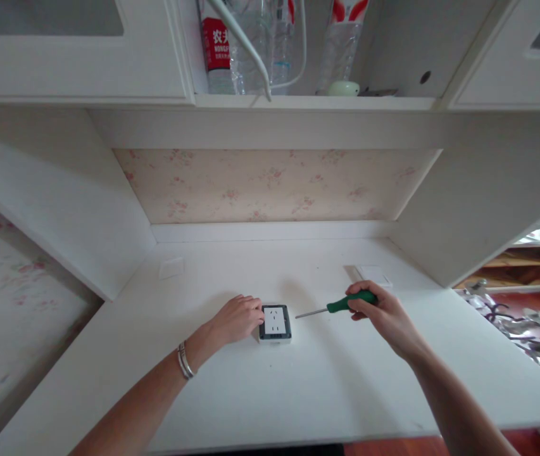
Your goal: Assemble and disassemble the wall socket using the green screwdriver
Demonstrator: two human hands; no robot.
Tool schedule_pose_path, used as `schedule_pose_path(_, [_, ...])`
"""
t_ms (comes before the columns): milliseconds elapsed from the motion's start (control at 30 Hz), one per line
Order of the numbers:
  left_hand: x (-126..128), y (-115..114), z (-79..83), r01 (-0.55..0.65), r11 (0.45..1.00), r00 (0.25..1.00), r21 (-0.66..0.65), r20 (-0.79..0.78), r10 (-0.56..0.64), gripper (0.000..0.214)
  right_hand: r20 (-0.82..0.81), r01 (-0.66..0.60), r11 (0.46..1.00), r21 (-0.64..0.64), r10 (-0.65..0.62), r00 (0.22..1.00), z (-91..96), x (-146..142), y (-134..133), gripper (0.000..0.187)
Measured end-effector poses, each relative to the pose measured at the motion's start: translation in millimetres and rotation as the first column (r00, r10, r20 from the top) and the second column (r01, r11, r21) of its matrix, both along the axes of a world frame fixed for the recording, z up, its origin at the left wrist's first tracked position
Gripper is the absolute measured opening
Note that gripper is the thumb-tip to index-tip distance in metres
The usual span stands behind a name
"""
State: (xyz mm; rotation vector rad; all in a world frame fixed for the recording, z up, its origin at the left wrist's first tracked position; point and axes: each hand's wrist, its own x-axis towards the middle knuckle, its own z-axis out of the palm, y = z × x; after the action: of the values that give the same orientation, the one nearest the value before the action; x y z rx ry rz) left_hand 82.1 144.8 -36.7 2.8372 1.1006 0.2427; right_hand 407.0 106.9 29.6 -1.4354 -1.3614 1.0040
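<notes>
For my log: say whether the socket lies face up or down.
Face up: the socket lies flat on the desk, white front and plug holes showing.

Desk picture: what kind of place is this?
Probably a room at home, maybe a bedroom or study: a white built-in desk with cupboards above, flowery wallpaper behind it, and water bottles on the shelf.

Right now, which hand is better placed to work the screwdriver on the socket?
Right, probably. The right hand has the screwdriver in its grip, tip aimed at the socket, just short of it. The left hand rests against the socket's left edge on the desk.
</notes>
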Motion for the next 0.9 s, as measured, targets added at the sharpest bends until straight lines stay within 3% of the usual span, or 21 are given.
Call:
schedule_pose_path(133, [4, 1, 0.2, -0.007, 0.999, 1.000, -0.040, -0.006, 0.007, 0.021, -0.149, 0.093, 0.993, -0.074, -0.103, 0.984, -22.7, 18, -19, 0.024])
schedule_pose_path(333, [10, 4, 8.3, -0.032, 0.996, 0.998, -0.089, -0.059, 0.026, 0.017, -0.232, 0.130, 0.983, -0.131, -0.158, 0.960, -45.7, 31, -34, 0.023])
schedule_pose_path(900, [27, 5, 20.3, -0.018, 0.998, 0.963, -0.059, -0.268, 0.002, 0.022, -0.248, 0.107, 0.980, -0.168, -0.147, 0.958, -57.7, 30, -42, 0.018])
